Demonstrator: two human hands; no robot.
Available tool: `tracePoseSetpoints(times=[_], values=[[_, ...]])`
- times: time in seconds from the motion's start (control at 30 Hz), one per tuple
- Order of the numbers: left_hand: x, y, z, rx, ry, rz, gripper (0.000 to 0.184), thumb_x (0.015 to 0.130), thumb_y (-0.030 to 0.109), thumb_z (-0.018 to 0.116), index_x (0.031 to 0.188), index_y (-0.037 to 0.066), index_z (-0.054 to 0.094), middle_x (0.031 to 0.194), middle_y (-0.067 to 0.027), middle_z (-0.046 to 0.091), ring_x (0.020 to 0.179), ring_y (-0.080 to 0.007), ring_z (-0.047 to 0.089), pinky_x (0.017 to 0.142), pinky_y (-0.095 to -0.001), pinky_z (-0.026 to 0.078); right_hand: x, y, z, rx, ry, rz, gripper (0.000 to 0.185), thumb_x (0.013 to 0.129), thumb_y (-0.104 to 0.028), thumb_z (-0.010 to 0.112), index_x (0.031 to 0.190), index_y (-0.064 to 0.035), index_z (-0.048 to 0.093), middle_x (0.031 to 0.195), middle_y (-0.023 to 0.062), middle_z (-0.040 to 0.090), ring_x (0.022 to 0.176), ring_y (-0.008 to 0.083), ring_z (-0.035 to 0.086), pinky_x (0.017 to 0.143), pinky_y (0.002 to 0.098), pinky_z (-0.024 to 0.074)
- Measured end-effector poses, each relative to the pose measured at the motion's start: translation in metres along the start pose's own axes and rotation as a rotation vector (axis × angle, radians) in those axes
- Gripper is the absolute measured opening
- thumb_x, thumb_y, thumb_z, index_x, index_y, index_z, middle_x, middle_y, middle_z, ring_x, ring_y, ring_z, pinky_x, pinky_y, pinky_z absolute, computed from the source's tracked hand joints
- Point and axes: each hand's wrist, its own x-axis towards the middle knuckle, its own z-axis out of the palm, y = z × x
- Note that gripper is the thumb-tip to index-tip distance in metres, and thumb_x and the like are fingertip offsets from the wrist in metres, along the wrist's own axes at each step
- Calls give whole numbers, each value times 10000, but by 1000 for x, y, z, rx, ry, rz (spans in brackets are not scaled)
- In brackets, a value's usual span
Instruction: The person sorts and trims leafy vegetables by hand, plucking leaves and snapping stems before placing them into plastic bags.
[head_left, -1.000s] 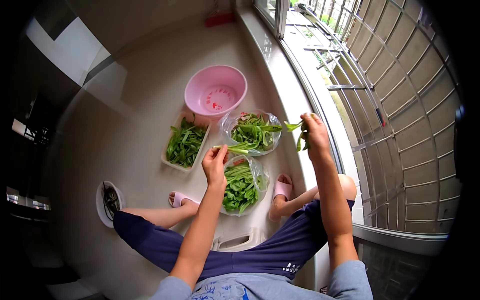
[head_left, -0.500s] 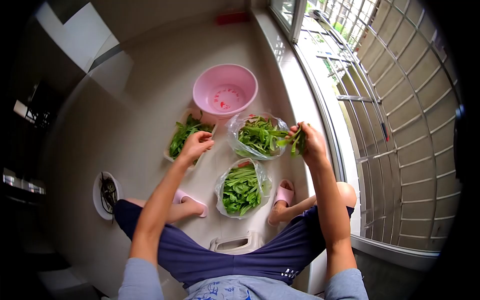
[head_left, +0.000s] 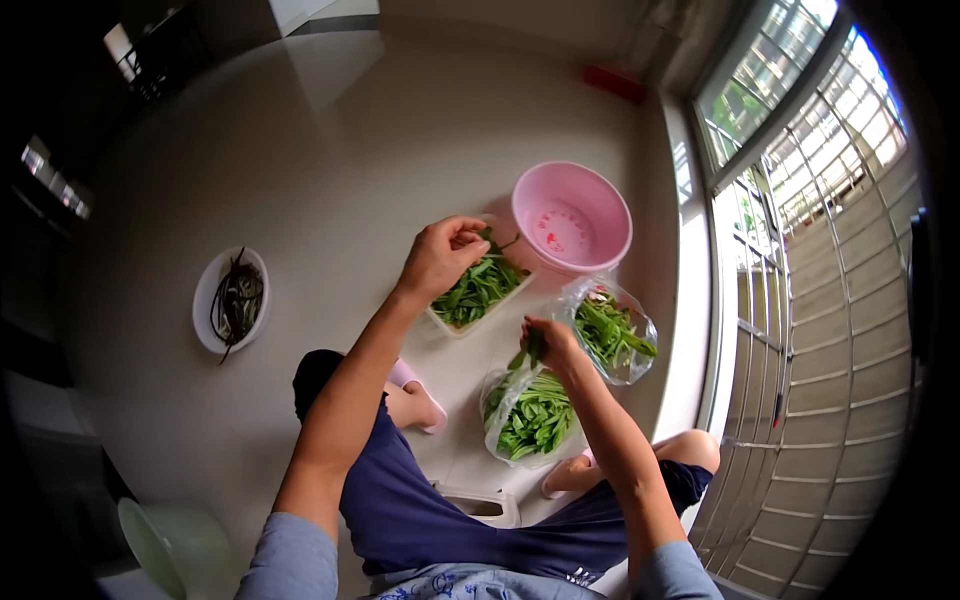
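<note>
My left hand point(head_left: 447, 258) is over the near left side of a shallow tray point(head_left: 462, 331) of leafy greens point(head_left: 482, 292). Its fingers are curled together, and whether a piece is pinched between them is hard to see. My right hand point(head_left: 552, 345) grips a small bunch of leafy greens point(head_left: 532, 350), leaves pointing down. It hangs between two clear plastic bags. The nearer bag point(head_left: 494, 440) is full of green stems and leaves point(head_left: 537, 415). The farther bag point(head_left: 641, 298), to the right, holds more loose greens point(head_left: 606, 328).
Behind the tray stands a pink basin point(head_left: 575, 215) with red print inside. A white bowl point(head_left: 262, 318) of dark, thin stalks point(head_left: 238, 300) sits on the floor at left. A pale green bucket point(head_left: 175, 545) is at lower left, a stool point(head_left: 485, 505) between my legs. A barred window runs along the right.
The view has turned left, bringing the bucket into sight. My right hand has moved from beside the farther bag to above the nearer one, still gripping greens. My left hand remains by the tray.
</note>
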Motion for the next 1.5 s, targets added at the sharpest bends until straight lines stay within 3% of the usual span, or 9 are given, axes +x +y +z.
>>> tracePoseSetpoints(times=[0.13, 0.23, 0.37, 0.47, 0.53, 0.67, 1.0, 1.2, 1.5], values=[[1, 13, -16, 66, 59, 99, 259, 737, 90, 565, 961, -29, 515, 776, -48, 543, 668, -82, 520, 627, -196, 432, 48, -30, 79, 44, -238, -182, 207, 800, -115, 440, 981, -21, 405, 734, 94, 489, 599, 205, 485, 576, 328, 441], [2, 15, -27, 119, 103, 145, 269, 722, 109, 578, 956, -13, 527, 777, -57, 559, 663, -90, 521, 626, -213, 434, 45, -52, 104, -147, -25, -104, 203, 787, -133, 450, 960, -30, 436, 706, 72, 499, 560, 179, 484, 558, 297, 430], [-1, 19, -32, 191, 184, 147, 270, 707, 106, 588, 946, -8, 533, 750, -59, 566, 645, -83, 519, 608, -212, 434, 81, -73, 23, -609, -34, -315, 173, 752, -138, 483, 858, -3, 510, 696, 46, 479, 633, 141, 487, 581, 244, 414], [-1, 11, -21, 218, 183, 208, 263, 673, 106, 596, 909, 6, 539, 707, -97, 574, 603, -173, 562, 563, -271, 446, 53, -88, -48, -831, 518, -640, 170, 699, -129, 526, 815, -19, 584, 677, 45, 537, 613, 123, 505, 568, 229, 417], [-4, 15, -15, 329, 155, 223, 273, 689, 76, 594, 943, -3, 531, 735, -65, 563, 605, -93, 511, 578, -216, 432, 16, -104, -106, -996, 799, -677, 253, 668, -207, 538, 829, -21, 598, 767, 99, 600, 708, 188, 566, 641, 283, 430], [-3, 23, 6, 492, 63, 260, 283, 660, 50, 580, 934, 10, 523, 813, -104, 545, 675, -197, 536, 628, -293, 432, -43, -137, -185, -1306, 1167, -523, 249, 638, -205, 573, 828, -48, 602, 804, 104, 602, 769, 207, 568, 718, 288, 433], [-3, -22, 118, 984, -442, 602, 214, 651, 72, 559, 852, 20, 507, 904, -109, 455, 872, -266, 453, 744, -337, 379, -21, -137, -204, -1767, 1008, -441, 386, 624, -358, 646, 785, -14, 578, 832, 188, 573, 803, 324, 548, 698, 381, 441], [1, -43, 146, 1049, -743, 399, 230, 659, 133, 588, 861, 41, 527, 923, -109, 461, 904, -256, 450, 743, -369, 369, -10, -135, -238, -1589, 1097, -319, 188, 667, -134, 475, 760, -41, 610, 778, 207, 574, 757, 328, 567, 653, 376, 457], [13, -41, 150, 1048, -791, 367, 250, 655, 167, 608, 851, 32, 533, 897, -124, 493, 855, -273, 499, 734, -379, 396, -41, -155, -240, -1600, 909, -721, 226, 660, -8, 390, 775, -30, 583, 770, 169, 561, 761, 311, 537, 699, 356, 426]])
